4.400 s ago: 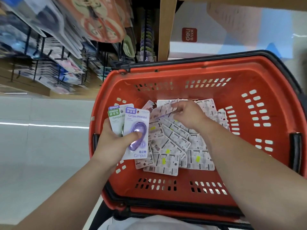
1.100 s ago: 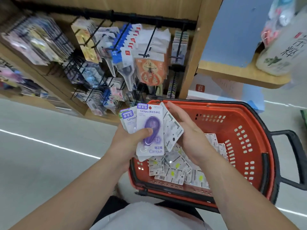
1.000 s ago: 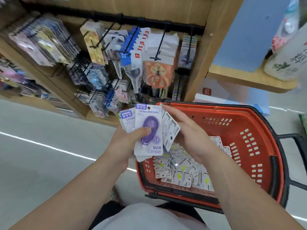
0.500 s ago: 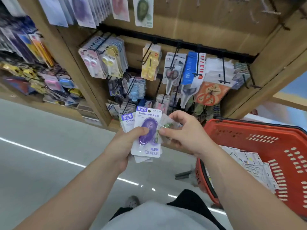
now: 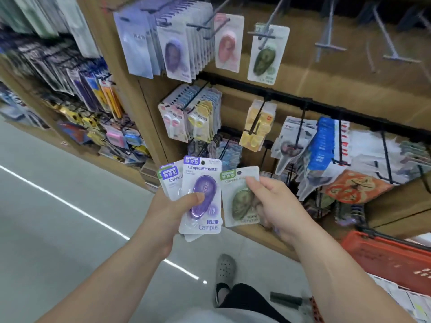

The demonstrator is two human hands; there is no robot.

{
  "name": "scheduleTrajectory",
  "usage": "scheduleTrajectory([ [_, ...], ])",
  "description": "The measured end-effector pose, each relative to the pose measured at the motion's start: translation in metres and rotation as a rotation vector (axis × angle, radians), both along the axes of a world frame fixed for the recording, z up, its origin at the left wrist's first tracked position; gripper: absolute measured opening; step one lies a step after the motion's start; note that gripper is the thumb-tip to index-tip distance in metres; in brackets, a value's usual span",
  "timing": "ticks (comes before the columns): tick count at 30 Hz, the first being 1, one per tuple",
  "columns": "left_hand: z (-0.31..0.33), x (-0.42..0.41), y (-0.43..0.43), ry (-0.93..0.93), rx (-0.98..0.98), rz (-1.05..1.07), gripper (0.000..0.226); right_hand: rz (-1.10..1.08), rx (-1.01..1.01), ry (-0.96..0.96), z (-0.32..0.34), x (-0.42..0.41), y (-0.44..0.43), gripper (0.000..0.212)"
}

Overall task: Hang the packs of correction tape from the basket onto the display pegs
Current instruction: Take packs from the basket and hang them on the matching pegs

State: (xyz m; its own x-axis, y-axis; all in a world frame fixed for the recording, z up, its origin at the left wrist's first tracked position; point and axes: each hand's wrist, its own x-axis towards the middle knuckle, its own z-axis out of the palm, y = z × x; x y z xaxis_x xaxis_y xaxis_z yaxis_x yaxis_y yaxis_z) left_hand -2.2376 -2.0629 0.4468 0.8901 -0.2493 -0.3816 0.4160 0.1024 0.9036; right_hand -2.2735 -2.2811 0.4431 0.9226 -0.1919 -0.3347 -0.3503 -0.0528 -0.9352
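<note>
Sorting is done and hanging is about to begin: the left hand (image 5: 168, 210) grips a fan of correction tape packs (image 5: 171, 180), thumb pressed on the blister of the purple pack (image 5: 205, 173) in front. The right hand (image 5: 279, 206) pinches a single green pack (image 5: 238, 201) by its upper right edge, face up and just beside the fan. More packs (image 5: 396, 297) lie in the red basket (image 5: 384, 250) at the lower right, near the person's leg.

On the top row of the display hang matching products. A lone green pack (image 5: 265, 57) sits on its own peg (image 5: 271, 19), with a pink one to its left and a full run of purple ones beyond that. The next move most likely calls for raising the right hand to that green peg, lining up the hole at the card's top with the peg tip, and sliding the card back along the wire. The hole is small, so the card should be held square to the peg.

Half a second ago the right hand held its pack edge-on against the fan; now the pack is turned face up and drawn apart. The view has also tipped upward, bringing the top peg row into sight and pushing the basket into the corner. A few seconds ago both hands were down in the basket.
</note>
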Motion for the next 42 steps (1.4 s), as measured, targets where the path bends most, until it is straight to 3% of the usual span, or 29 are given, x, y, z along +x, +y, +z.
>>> scheduleTrajectory([
  [4,0.015,0.053,-0.008,-0.066,0.021,0.05,0.055,0.108,-0.033,0.002,0.027,0.051,-0.019,0.039],
  [9,0.033,0.108,-0.031,-0.154,-0.033,0.068,0.079,0.055,-0.206,-0.249,0.054,0.101,-0.047,0.038],
  [13,0.039,0.137,-0.049,-0.156,-0.117,0.011,0.09,-0.01,-0.136,-0.435,0.072,0.123,-0.057,0.033],
  [17,0.045,0.161,-0.059,-0.174,-0.149,-0.065,0.089,-0.075,-0.106,-0.494,0.078,0.141,-0.062,0.029],
  [22,0.049,0.191,-0.062,-0.206,-0.174,-0.166,0.056,-0.204,-0.167,-0.493,0.084,0.153,-0.055,0.031],
  [26,0.053,0.21,-0.056,-0.175,-0.206,-0.248,0.083,-0.323,-0.26,-0.474,0.089,0.159,-0.045,0.028],
  [31,0.055,0.229,-0.05,-0.167,-0.218,-0.347,0.094,-0.452,-0.325,-0.391,0.091,0.176,-0.041,0.031],
  [38,0.056,0.235,-0.049,-0.12,-0.244,-0.454,0.078,-0.595,-0.491,-0.267,0.093,0.218,-0.063,0.053],
  [42,0.06,0.237,-0.04,-0.087,-0.247,-0.497,0.08,-0.714,-0.46,-0.257,0.088,0.209,-0.049,0.029],
])
